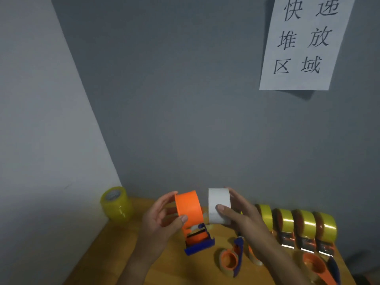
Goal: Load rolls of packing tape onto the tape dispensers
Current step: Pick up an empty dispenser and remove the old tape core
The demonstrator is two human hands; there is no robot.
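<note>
Hands meet just above the far part of a wooden surface (115,254) in the head view, each holding one piece. The left hand (162,219) grips an orange tape dispenser (190,210) with a blue front end, its fingers (167,199) curled over the far side of the orange drum and the thumb pressed on the near side. The right hand (240,214) holds a white roll of tape (219,204) just right of the dispenser, thumb on the near face and the other fingers wrapped round the far side; a narrow gap separates roll and dispenser, so they sit side by side and apart. Both are lifted off the surface. At the far left corner, against the wall, a stack of yellowish clear tape rolls (117,204) stands upright. On the right, a row of loaded dispensers (304,229) carries yellow tape, lined up close together with their metal cutting ends facing near. Near the middle of the surface, below the right forearm, an empty orange and blue dispenser (231,261) lies on its side, and another empty dispenser (316,266) lies at the near right edge. A partly hidden clear item just beside the forearm is too blurred to identify. On the grey wall above hangs a white paper sign (304,44) printed with black characters.
</note>
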